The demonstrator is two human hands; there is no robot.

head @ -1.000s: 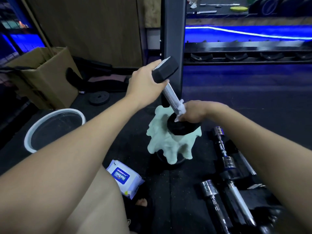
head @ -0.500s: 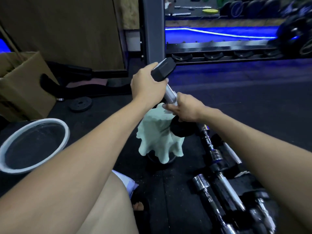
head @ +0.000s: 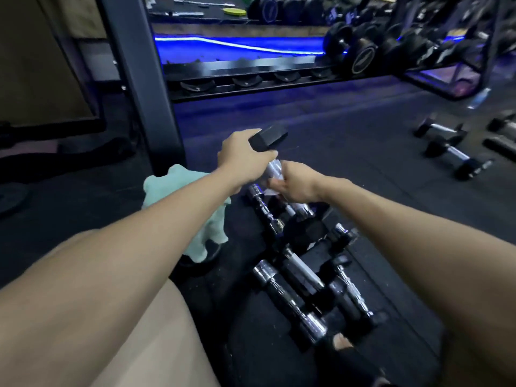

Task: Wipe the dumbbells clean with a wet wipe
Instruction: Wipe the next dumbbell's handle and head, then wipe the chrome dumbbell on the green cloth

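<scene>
Left hand (head: 245,160) has its fingers clamped around the dumbbell (head: 269,152) just under its top head, held up over the floor pile. Right hand (head: 296,185) pinches the wet wipe (head: 270,188) on the handle. Heavy, rigid, probably slick chrome, so grip near the head.

No text, number or brand can be read anywhere. The round dumbbell (head: 363,57) on the rack (head: 251,69) bears a pale ring with a curved mark on its end face, too blurred to make out. Some pale marks show on the dark weights (head: 339,15) farther back, also illegible.
</scene>
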